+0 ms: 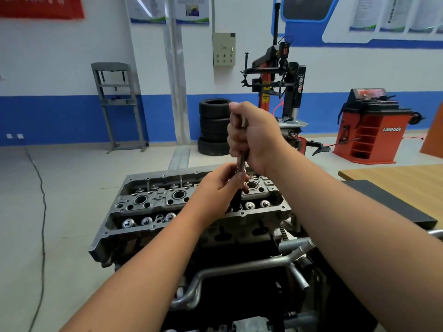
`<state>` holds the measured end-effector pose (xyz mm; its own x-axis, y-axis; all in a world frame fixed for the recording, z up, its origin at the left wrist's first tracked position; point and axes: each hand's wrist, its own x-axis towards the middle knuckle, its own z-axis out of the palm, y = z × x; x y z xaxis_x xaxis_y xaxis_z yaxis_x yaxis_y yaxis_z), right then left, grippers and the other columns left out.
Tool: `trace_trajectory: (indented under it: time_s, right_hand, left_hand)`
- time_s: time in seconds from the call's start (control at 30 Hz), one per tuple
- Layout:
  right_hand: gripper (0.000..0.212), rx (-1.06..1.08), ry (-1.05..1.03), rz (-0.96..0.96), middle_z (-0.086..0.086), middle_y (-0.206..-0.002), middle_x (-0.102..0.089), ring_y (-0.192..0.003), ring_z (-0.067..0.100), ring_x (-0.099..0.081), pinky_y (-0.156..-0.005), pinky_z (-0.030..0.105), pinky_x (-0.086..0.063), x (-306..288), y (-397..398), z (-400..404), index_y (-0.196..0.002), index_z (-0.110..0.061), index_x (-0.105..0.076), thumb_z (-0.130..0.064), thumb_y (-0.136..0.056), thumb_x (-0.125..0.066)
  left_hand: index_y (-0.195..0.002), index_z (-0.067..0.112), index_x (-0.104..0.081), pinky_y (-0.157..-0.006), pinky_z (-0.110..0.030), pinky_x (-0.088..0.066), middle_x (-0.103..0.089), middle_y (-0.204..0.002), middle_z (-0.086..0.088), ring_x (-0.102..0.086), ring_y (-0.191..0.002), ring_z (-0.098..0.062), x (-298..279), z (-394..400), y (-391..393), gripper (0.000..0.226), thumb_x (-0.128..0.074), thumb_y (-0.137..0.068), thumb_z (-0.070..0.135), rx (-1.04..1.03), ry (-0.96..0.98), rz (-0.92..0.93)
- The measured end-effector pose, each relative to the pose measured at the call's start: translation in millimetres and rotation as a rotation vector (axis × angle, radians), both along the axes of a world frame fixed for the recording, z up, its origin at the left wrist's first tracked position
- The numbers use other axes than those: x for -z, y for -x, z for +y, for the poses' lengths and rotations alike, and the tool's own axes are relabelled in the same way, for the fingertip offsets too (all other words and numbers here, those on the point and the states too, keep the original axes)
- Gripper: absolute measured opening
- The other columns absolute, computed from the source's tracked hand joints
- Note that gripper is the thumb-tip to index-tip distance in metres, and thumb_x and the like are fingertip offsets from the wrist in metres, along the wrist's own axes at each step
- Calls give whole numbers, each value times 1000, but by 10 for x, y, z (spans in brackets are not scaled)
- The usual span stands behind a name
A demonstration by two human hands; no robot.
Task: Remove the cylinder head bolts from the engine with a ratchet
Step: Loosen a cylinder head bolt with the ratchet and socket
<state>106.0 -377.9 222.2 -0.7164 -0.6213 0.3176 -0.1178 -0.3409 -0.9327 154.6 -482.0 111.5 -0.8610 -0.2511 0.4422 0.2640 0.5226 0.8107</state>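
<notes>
- Nearest to me, two bare forearms reach out over the engine, which sits on a tubular metal stand with its valve gear uncovered.
- The left hand pinches the lower end of the ratchet just above the cylinder head, fingers curled round the shaft where it drops toward a bolt hole; the bolt itself is hidden under the fingers.
- The right hand is wrapped tight round the upper part of the tool, which stands almost upright.
- Risk, as I judge it: with the handle held that high, any tilt could let the socket ride off the bolt head and round it, or slip and drive knuckles into the casting.
- A freed bolt might also drop into one of the open spark plug wells, which look empty from here.
- Farther back, stacked tyres and a tyre changer stand by the wall.
- The red wheel balancer has open shelves; I cannot tell what they hold.
</notes>
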Motion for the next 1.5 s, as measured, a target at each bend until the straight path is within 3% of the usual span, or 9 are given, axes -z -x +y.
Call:
trace_trajectory:
  time_s: [0.2,0.33,0.43,0.6,0.87,1.07,1.2,1.37,1.5]
  right_hand:
    - [32,479,70,218,-16,-51,-46,-47,-2,-42,-46,13,-35,199,-231,-229,-74,-21,-50,-33,-103,-47]
    - [33,553,155,211,-18,-49,-47,-48,-2,-43,-47,12,-34,224,-252,-333,-73,-17,-53,-29,-103,-48]
    - [30,379,105,213,-4,-49,-40,-46,11,-33,-47,26,-30,142,-168,-270,-65,-9,-47,-18,-94,-44]
    - [36,-66,7,-21,-4,-47,-26,-47,16,-17,-52,30,-16,14,26,-11,-59,-17,-39,-24,-94,-40]
    - [31,408,50,193,-7,-62,-50,-54,4,-47,-54,22,-42,174,-238,-201,-77,-19,-55,-25,-103,-40]
    - [37,-12,-9,66,-4,-47,-30,-44,15,-22,-47,28,-20,32,-38,-96,-59,-18,-39,-25,-95,-45]
    - [38,-18,-1,2,-3,-49,-29,-47,16,-21,-52,32,-20,16,44,6,-61,-17,-41,-25,-98,-45]
    - [33,447,90,200,-15,-51,-49,-52,2,-45,-52,21,-40,264,-226,-233,-76,-19,-55,-36,-103,-46]
    - [34,231,53,123,-7,-47,-36,-47,14,-28,-50,31,-25,103,-73,-185,-62,-14,-44,-23,-95,-42]
  left_hand:
    - [-72,36,-48,-51,-3,-37,-58,-61,35,-52,-57,15,28,-26,16,34,-52,-101,18,-100,100,55]
    - [-66,31,-37,-46,-4,-33,-50,-50,32,-46,-51,11,25,-27,43,43,-50,-97,5,-127,144,54]
    - [-84,33,-58,-58,-8,-45,-66,-76,28,-60,-68,8,14,-17,24,11,-64,-92,37,-85,17,79]
    - [-106,48,-65,-95,-47,-57,-75,-101,13,-73,-98,-8,26,-14,11,22,-56,-89,58,30,-42,34]
    - [-86,37,-57,-55,-8,-41,-63,-72,33,-58,-64,10,-3,0,-6,15,-62,-97,30,-87,18,59]
    - [-103,32,-66,-91,-44,-59,-75,-94,8,-74,-91,-14,3,4,6,25,-68,-90,53,-9,-125,54]
    - [-105,37,-67,-92,-31,-54,-74,-98,17,-71,-93,-1,17,3,14,14,-54,-100,41,14,-42,53]
    - [-83,37,-57,-54,-7,-41,-64,-70,30,-57,-63,10,8,-20,4,21,-59,-98,22,-69,18,65]
    - [-95,43,-63,-68,-12,-50,-72,-88,21,-67,-79,3,1,-2,-8,5,-67,-95,42,-44,-52,79]
